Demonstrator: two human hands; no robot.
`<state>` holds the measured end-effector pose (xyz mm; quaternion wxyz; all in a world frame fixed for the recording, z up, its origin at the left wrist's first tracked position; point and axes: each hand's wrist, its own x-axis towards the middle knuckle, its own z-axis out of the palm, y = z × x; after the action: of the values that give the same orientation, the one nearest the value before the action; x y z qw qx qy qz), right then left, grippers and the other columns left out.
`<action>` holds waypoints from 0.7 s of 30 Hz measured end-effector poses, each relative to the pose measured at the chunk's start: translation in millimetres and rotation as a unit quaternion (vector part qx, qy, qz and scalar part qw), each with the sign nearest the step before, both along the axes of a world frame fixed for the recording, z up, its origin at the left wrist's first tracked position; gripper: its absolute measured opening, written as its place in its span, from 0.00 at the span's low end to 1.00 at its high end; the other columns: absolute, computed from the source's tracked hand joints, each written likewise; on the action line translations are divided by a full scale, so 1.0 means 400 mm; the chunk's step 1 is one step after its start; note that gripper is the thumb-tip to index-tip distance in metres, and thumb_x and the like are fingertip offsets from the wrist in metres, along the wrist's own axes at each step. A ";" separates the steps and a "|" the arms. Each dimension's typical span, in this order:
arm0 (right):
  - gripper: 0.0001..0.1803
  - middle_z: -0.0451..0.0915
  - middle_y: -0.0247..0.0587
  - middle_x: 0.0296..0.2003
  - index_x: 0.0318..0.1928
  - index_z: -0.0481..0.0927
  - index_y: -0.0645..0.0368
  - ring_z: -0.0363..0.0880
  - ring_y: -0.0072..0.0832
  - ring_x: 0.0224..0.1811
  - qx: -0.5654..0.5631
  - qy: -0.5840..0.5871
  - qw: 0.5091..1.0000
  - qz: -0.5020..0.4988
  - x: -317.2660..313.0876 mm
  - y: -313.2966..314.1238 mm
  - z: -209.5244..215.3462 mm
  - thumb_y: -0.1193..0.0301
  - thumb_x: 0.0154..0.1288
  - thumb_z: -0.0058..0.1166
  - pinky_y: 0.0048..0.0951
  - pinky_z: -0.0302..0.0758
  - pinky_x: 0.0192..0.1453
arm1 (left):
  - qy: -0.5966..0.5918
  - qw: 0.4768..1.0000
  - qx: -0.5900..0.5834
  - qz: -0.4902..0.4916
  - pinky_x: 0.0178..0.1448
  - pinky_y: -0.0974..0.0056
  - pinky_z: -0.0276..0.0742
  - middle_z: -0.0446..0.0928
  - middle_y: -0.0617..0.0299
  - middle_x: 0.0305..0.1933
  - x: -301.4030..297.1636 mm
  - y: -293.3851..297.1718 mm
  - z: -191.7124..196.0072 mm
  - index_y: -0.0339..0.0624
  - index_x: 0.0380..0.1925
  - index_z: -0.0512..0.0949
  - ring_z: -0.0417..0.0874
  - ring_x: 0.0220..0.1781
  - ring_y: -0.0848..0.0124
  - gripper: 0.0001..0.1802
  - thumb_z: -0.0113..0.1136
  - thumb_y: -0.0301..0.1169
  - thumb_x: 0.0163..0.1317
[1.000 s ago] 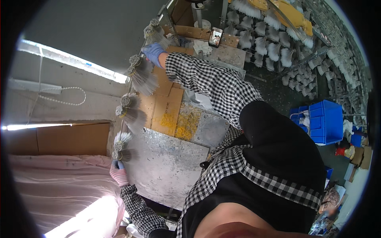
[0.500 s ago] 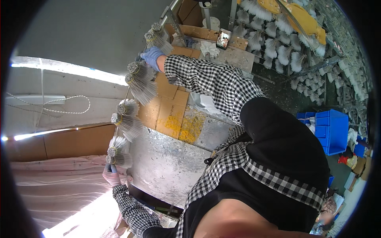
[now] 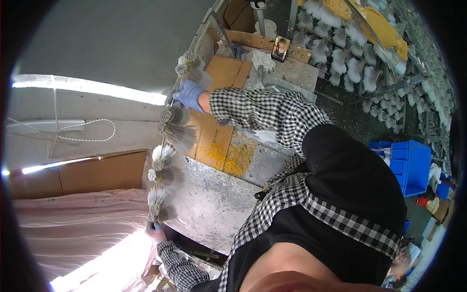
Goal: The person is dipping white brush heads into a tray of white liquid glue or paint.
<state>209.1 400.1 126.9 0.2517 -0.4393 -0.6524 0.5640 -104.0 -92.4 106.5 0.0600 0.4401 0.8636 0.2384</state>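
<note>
Head view: gripping a strung row of pale bristle bundles [image 3: 180, 136], slanting down from eleven o'clock to between seven and eight. With the blue-gloved right hand [image 3: 190, 96] at eleven, closed on the row between its upper bundles; with the left hand [image 3: 156, 233] at seven, fingers together on the row's lower end. Near the centre, strewn on and beside cardboard [image 3: 212, 138], yellow rings [image 3: 238, 158]. Farther off: toward one, a lit phone [image 3: 280, 48]; toward two, hanging tufts [image 3: 357, 68]; toward three, a blue crate [image 3: 416, 165].
</note>
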 end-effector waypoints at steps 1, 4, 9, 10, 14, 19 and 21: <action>0.09 0.81 0.41 0.24 0.39 0.83 0.62 0.81 0.30 0.25 -0.147 0.115 0.982 -0.038 -0.008 -0.069 0.031 0.70 0.62 0.55 0.32 0.76 0.27 | 0.001 1.000 0.011 -0.005 0.27 0.63 0.68 0.78 0.53 0.22 -0.038 -0.070 0.024 0.32 0.30 0.79 0.72 0.19 0.67 0.14 0.54 0.35 0.58; 0.10 0.77 0.38 0.21 0.38 0.82 0.63 0.76 0.25 0.21 -0.172 0.124 0.977 -0.027 0.060 -0.156 0.058 0.70 0.63 0.54 0.28 0.73 0.23 | -0.026 0.999 0.047 0.001 0.27 0.64 0.68 0.77 0.56 0.21 0.002 -0.130 0.053 0.33 0.32 0.79 0.71 0.20 0.70 0.13 0.54 0.34 0.58; 0.14 0.76 0.30 0.25 0.47 0.81 0.63 0.68 0.17 0.21 -0.200 0.212 0.956 -0.018 0.199 -0.289 -0.013 0.68 0.66 0.54 0.21 0.67 0.23 | -0.056 0.998 -0.009 -0.005 0.29 0.67 0.67 0.76 0.62 0.22 0.100 -0.211 0.122 0.34 0.34 0.79 0.69 0.23 0.76 0.10 0.54 0.30 0.58; 0.14 0.76 0.29 0.26 0.48 0.81 0.62 0.68 0.15 0.21 -0.210 0.251 0.944 -0.032 0.254 -0.320 -0.011 0.68 0.66 0.54 0.20 0.67 0.24 | -0.066 0.997 0.026 -0.008 0.29 0.66 0.66 0.74 0.60 0.21 0.150 -0.186 0.128 0.34 0.32 0.79 0.69 0.23 0.74 0.09 0.54 0.30 0.58; 0.14 0.78 0.29 0.26 0.48 0.81 0.62 0.68 0.15 0.21 -0.152 0.214 0.960 -0.097 0.444 -0.435 -0.010 0.69 0.65 0.54 0.19 0.67 0.24 | -0.033 0.996 0.007 -0.079 0.30 0.62 0.66 0.72 0.58 0.20 0.209 -0.185 0.123 0.34 0.27 0.76 0.68 0.22 0.68 0.06 0.56 0.27 0.56; 0.11 0.75 0.30 0.21 0.42 0.84 0.61 0.67 0.18 0.18 -0.087 0.208 0.939 -0.259 0.741 -0.601 -0.028 0.69 0.64 0.56 0.22 0.64 0.22 | -0.027 0.976 0.013 -0.217 0.28 0.63 0.64 0.67 0.59 0.18 0.320 -0.117 0.120 0.37 0.22 0.72 0.66 0.20 0.69 0.06 0.59 0.23 0.53; 0.10 0.72 0.29 0.19 0.42 0.83 0.61 0.65 0.18 0.16 -0.082 0.257 0.921 -0.282 0.873 -0.678 -0.016 0.70 0.64 0.56 0.23 0.63 0.21 | -0.061 0.960 0.058 -0.267 0.26 0.64 0.63 0.66 0.59 0.18 0.383 -0.090 0.116 0.37 0.22 0.72 0.65 0.20 0.70 0.06 0.60 0.22 0.53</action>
<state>558.3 128.8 120.4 0.5221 -0.4640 -0.3660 0.6149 49.0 -128.4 153.0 0.1485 0.6420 0.6942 0.2896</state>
